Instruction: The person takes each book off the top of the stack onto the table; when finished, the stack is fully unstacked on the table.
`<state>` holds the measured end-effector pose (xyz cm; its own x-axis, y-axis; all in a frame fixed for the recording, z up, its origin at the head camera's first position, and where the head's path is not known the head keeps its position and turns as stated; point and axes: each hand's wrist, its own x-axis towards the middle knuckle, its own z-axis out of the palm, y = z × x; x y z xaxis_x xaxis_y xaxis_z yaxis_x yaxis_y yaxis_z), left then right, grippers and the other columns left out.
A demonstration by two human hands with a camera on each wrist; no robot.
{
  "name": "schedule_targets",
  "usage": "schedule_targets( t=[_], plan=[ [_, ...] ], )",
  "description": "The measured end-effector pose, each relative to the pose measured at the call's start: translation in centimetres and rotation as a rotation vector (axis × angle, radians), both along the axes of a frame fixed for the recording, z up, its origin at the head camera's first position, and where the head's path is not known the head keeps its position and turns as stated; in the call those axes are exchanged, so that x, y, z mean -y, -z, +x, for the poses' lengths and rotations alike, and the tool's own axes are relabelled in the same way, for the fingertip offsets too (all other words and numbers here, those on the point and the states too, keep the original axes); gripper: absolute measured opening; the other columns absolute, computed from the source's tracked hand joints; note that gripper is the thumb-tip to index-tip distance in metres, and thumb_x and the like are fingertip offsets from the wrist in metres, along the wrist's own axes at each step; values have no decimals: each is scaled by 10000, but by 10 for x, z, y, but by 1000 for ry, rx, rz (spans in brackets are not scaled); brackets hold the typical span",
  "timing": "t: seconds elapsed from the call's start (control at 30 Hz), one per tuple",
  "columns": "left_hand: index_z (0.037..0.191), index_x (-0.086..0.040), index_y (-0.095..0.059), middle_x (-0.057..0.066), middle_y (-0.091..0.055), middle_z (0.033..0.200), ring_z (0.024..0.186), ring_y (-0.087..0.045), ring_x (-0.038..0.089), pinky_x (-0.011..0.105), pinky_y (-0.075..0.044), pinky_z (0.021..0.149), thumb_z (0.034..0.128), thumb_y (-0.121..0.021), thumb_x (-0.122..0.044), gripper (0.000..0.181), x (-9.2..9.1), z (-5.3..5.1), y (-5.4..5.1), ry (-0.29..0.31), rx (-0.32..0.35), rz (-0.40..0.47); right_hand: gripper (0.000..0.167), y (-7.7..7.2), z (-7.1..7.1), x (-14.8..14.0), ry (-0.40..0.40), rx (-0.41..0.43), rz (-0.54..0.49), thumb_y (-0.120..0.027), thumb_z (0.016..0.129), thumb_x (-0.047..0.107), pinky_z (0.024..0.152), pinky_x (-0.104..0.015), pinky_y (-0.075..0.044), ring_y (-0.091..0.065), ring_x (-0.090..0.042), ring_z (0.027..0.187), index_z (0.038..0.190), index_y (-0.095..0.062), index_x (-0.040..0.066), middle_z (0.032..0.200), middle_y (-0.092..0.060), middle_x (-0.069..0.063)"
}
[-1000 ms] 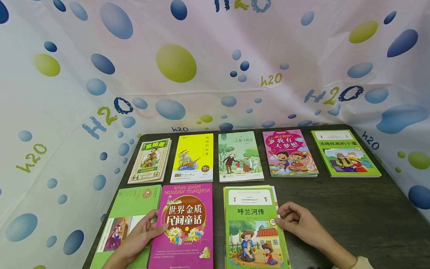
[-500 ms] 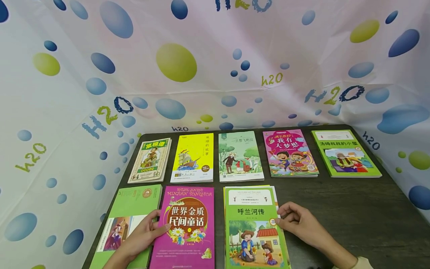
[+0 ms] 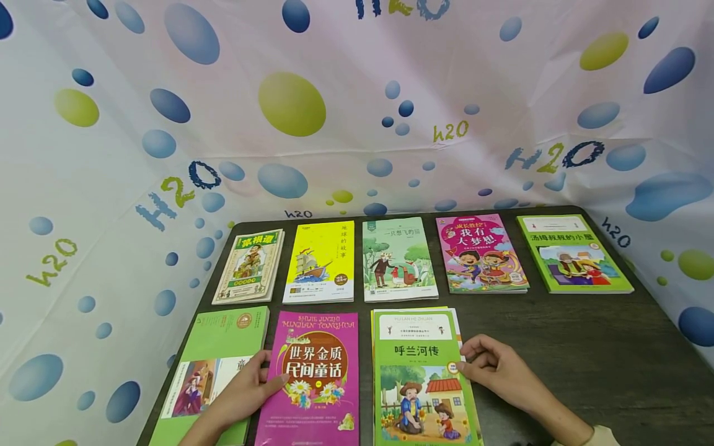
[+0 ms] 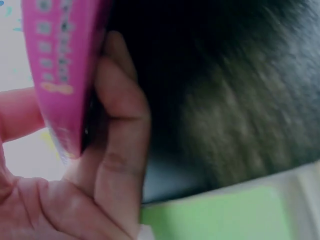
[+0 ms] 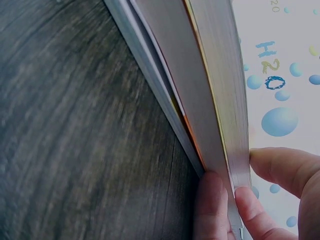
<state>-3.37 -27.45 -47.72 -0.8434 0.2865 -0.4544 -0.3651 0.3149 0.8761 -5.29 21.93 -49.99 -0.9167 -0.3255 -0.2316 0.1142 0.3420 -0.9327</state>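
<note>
In the head view my left hand (image 3: 241, 396) holds a magenta book (image 3: 312, 412) at its left edge, thumb on the cover. The left wrist view shows fingers (image 4: 125, 110) behind this book (image 4: 62, 65), its spine raised off the dark table. A green-covered paperback (image 3: 418, 337) lies on top of a small stack of books to its right. At the stack's right edge, my right hand (image 3: 502, 375) pinches with thumb and curled fingers. In the right wrist view the fingertips touch the page edges (image 5: 200, 95). The book's underside is hidden from the head view.
Another green book (image 3: 223, 337) lies at the left, partly under my left arm. Along the back of the dark table (image 3: 558, 347) lie a cream book (image 3: 248, 266), yellow book (image 3: 320, 260), pale green book (image 3: 398, 260), pink book (image 3: 482, 254) and green book (image 3: 574, 254). A bubble-patterned sheet (image 3: 346, 142) surrounds the table.
The left hand has moved slightly right with the magenta book, uncovering more of the green book at the left. The right hand and its stack stay in place.
</note>
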Motion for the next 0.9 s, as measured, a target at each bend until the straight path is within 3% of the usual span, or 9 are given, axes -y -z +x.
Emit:
schedule_targets(
  t=[0.2,0.43,0.7,0.9],
  plan=[
    [1469,175,-299,148,-753,1013,738,-765,282,413,-644,635,1035,-680,-244,713,-8,1,-6,-2,-78,-185,347,1,0,0,0,-2,1,-741,994,217,668,-293,-568,-681,-125,783,1198,-609,-31,986,-692,-134],
    [1469,109,-406,88,-746,974,693,-721,198,350,-587,644,999,-728,-327,718,-18,3,-16,-46,-115,-426,353,1,-1,0,3,2,3,-741,995,224,666,-293,-566,-682,-141,784,1200,-606,-29,984,-693,-133],
    [1475,52,-444,26,-705,895,687,-671,154,329,-554,657,996,-733,-256,639,-25,4,-22,-87,-134,-564,347,1,-1,0,3,4,3,-751,985,209,669,-288,-569,-686,-115,785,1193,-610,-31,979,-698,-134],
    [1492,45,-431,2,-700,882,691,-662,144,322,-534,678,999,-729,-266,654,-24,5,-27,-72,-139,-583,340,1,-1,0,0,-3,1,-745,989,204,666,-289,-569,-687,-113,785,1194,-612,-33,979,-700,-134]
  ],
)
